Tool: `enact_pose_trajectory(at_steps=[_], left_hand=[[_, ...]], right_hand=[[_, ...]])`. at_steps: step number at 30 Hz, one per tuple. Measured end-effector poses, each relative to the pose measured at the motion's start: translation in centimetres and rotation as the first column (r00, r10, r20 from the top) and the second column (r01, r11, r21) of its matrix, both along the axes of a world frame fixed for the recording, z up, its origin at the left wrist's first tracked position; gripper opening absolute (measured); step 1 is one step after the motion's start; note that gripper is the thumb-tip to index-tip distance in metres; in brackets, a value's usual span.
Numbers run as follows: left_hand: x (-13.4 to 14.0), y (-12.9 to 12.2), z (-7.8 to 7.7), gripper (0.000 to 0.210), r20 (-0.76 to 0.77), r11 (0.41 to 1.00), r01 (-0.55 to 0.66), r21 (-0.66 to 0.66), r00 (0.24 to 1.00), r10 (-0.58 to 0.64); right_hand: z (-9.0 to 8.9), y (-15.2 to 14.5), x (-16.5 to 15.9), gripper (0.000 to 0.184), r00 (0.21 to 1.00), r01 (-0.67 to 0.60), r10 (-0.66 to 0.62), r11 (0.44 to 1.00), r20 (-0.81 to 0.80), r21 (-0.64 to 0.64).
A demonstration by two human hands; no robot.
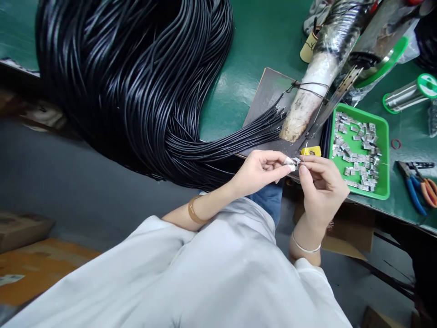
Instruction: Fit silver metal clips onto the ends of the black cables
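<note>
My left hand is closed in a pinch on a small metal connector, with white coverings on its thumb and a fingertip. Right beside it, my right hand is also pinched, its fingertips nearly meeting the left ones. A thin silvery wire sticks up from the right fingertips. Just behind the hands lies a small yellow piece. A thick bundle of black cables runs in from the left, its stripped ends on a dark board.
A green tray of small metal connectors stands to the right. Beyond it lie pliers, a red ring and a solder spool. A wrapped white tube and a metal iron-like tool slant down over the board.
</note>
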State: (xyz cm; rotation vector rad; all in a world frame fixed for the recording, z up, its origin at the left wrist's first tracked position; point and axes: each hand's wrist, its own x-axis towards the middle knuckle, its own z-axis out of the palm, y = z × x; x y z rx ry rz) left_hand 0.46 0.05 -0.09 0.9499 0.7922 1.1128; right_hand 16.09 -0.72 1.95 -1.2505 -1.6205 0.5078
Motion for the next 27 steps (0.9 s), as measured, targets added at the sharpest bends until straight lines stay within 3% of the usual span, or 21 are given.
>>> enact_pose_trajectory(at_steps=[5, 9, 11, 14, 18, 22, 27], left_hand=[[-0.3, 0.0, -0.5, 0.019, -0.172, 0.972, -0.055, 0.227, 0.980, 0.095], [-0.6, -0.1, -0.4, 0.017, -0.397, 0.857, -0.015, 0.514, 0.882, 0.254], [-0.4, -0.4, -0.2, 0.018, -0.442, 0.829, -0.001, 0.559, 0.846, 0.299], [-0.1, -0.8, 0.0, 0.020, -0.450, 0.905, 0.016, 0.425, 0.871, 0.197], [-0.1, -0.8, 0.2, 0.017, -0.241, 0.988, -0.012, 0.153, 0.969, 0.050], [-0.3, -0.3, 0.2, 0.026, -0.107, 0.998, -0.061, 0.010, 0.992, 0.061], [0.0, 0.2, 0.1, 0.020, -0.015, 0.995, -0.102, 0.024, 0.995, 0.102]], right_hand=[[-0.1, 0.0, 0.4, 0.002, 0.995, -0.059, 0.054, 0.996, -0.089, -0.059], [-0.2, -0.2, 0.5, 0.002, 0.999, -0.040, 0.040, 0.998, -0.003, -0.050], [-0.3, -0.4, 0.2, 0.005, 0.998, 0.003, -0.005, 0.999, 0.061, 0.032], [-0.6, -0.5, -0.3, 0.009, 0.998, 0.034, -0.039, 0.992, 0.043, 0.122], [-0.8, -0.4, -0.4, 0.009, 0.998, 0.053, -0.051, 0.995, -0.026, 0.088], [-0.6, -0.4, 0.0, 0.009, 0.991, 0.122, -0.113, 0.985, -0.078, 0.122], [-0.7, -0.7, -0.2, 0.019, 0.988, 0.032, -0.082, 0.939, 0.131, 0.341]])
